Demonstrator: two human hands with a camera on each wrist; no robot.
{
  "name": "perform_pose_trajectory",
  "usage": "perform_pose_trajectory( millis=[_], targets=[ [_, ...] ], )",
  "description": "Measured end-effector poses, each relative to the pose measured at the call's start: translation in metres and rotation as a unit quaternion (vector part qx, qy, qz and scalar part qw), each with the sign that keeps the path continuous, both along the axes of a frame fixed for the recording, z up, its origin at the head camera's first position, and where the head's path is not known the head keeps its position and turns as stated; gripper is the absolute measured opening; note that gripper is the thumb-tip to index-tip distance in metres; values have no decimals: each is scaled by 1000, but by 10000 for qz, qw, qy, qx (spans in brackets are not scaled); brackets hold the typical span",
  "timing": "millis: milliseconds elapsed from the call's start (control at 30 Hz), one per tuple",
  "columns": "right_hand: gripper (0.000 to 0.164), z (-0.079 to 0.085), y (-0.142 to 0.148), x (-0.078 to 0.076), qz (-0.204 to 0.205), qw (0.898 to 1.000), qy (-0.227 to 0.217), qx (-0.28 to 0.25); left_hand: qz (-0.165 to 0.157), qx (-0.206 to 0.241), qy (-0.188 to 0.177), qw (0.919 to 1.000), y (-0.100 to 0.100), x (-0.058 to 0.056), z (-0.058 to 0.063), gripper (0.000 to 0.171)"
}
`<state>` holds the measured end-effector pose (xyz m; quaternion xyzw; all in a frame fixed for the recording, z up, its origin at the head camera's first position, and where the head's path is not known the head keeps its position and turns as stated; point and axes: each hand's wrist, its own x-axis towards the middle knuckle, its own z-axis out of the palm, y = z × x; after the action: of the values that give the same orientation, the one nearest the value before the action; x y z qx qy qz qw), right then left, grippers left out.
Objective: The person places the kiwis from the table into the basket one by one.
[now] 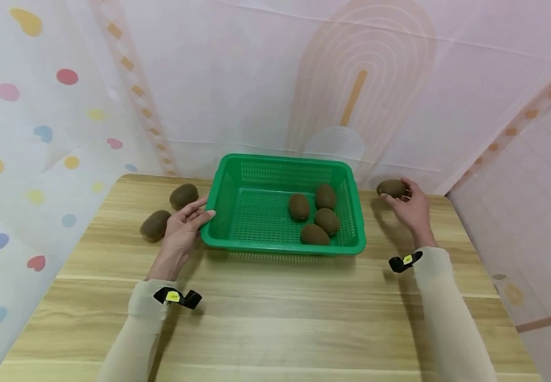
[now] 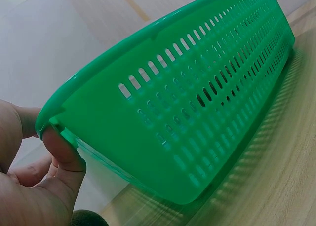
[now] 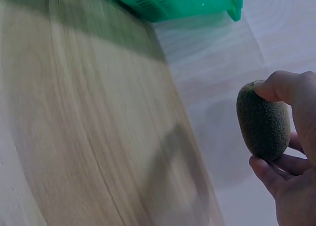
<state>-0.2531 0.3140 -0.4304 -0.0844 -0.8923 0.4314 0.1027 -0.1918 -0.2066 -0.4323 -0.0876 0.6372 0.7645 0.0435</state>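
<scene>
A green plastic basket (image 1: pixel 268 247) with slotted walls stands on the table, with several brown kiwis (image 1: pixel 299 207) gathered in its right half. My left hand (image 1: pixel 182 231) pinches the basket's left rim between thumb and fingers; the left wrist view shows the thumb (image 2: pixel 64 152) against the outer wall, just under the lip. To the right of the basket, my right hand (image 1: pixel 413 209) holds a single kiwi (image 3: pixel 264 121) between thumb and fingertips, raised above the table near the back edge. Part of that kiwi's far side is hidden by the fingers.
Two loose kiwis lie left of the basket: one farther back (image 1: pixel 184 196) and one (image 1: pixel 156 226) beside the left hand. The wooden table (image 1: pixel 275 323) meets a patterned cloth backdrop (image 1: pixel 237 79) behind and at both sides. Each wrist carries a black camera strap.
</scene>
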Motion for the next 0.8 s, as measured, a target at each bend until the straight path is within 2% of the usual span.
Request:
perform_pose_trajectory(
  millis=[800],
  targets=[
    [76, 34, -28, 8, 568, 9970, 532, 42, -96, 179, 38, 9998, 0, -1, -1, 60]
  ],
)
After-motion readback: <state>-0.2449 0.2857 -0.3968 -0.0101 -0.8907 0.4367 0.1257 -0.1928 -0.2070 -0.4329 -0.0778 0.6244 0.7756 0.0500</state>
